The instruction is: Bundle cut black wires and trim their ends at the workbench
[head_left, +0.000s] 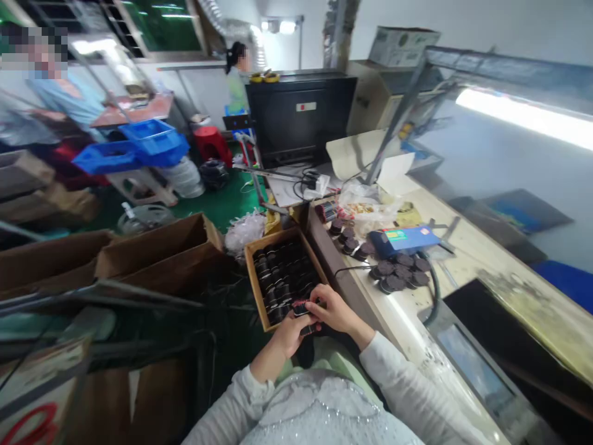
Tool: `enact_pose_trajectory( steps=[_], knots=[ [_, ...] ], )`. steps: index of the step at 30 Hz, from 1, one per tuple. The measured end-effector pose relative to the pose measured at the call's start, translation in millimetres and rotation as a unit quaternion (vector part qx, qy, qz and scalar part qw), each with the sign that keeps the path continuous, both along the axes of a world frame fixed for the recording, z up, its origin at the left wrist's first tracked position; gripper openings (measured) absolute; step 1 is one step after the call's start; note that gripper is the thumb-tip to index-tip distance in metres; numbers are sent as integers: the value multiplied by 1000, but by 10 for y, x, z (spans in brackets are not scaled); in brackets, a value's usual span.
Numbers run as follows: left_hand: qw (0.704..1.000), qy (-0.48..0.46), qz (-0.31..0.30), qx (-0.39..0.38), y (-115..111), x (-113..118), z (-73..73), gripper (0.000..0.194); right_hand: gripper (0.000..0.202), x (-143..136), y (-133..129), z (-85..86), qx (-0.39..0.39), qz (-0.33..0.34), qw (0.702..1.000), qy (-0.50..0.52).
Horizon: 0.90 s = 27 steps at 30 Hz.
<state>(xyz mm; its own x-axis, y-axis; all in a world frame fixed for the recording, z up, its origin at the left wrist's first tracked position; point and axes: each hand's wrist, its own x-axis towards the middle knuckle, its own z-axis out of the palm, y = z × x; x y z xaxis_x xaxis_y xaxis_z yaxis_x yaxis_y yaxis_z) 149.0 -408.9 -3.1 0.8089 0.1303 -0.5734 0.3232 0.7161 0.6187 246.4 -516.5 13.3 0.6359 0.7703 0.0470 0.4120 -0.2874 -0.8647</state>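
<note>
Close in front of my body, my left hand (293, 334) is closed around a small dark bundle (302, 308) with a reddish top and a pale band. My right hand (334, 310) pinches the same bundle from the other side, its fingers bent over it. More dark material shows below, between the hands, but its outline is blurred. Just beyond the hands lies a shallow cardboard box (251, 259), filled with rows of similar dark, pale-banded bundles. Several dark round stacks with scalloped edges (402, 272) sit on the worktable to the right.
The worktable (467, 272) also carries a blue box (407, 240), plastic bags (365, 207) and a device with a screen (477, 361). Open cartons (157, 253) stand at left. Farther back are blue bins (155, 141), a red stool (212, 145) and two people.
</note>
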Motion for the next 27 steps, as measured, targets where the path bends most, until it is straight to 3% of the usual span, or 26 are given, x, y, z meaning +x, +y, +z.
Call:
enact_pose_trajectory(
  steps=[4, 7, 10, 13, 15, 20, 23, 27],
  knots=[
    [997, 36, -33, -60, 8, -68, -64, 30, 23, -120, -367, 78, 44, -117, 991, 39],
    [994, 52, -38, -87, 47, -102, -116, 32, 24, 48, -976, 117, 44, -261, 963, 41],
    [992, 61, -47, -96, 102, -116, -167, 28, 27, 408, -1762, 98, -8, -409, 912, -12],
    [993, 80, -41, -81, 117, -114, -183, 25, 19, 841, -2408, 1, -174, -526, 832, -35],
    [993, 85, -30, -72, 76, -91, -172, 25, 20, 1113, -2672, -106, -227, -556, 799, -26],
    [996, 67, 5, -59, -231, 41, -114, 29, 30, 1595, -2966, -419, -274, -579, 768, 6],
    [997, 59, 5, -45, -487, 139, -74, 30, 32, 1753, -3083, -564, -278, -582, 764, 27],
    [999, 46, -9, -25, -786, 256, -5, 32, 18, 1878, -3216, -650, -252, -570, 780, 54]
  ],
)
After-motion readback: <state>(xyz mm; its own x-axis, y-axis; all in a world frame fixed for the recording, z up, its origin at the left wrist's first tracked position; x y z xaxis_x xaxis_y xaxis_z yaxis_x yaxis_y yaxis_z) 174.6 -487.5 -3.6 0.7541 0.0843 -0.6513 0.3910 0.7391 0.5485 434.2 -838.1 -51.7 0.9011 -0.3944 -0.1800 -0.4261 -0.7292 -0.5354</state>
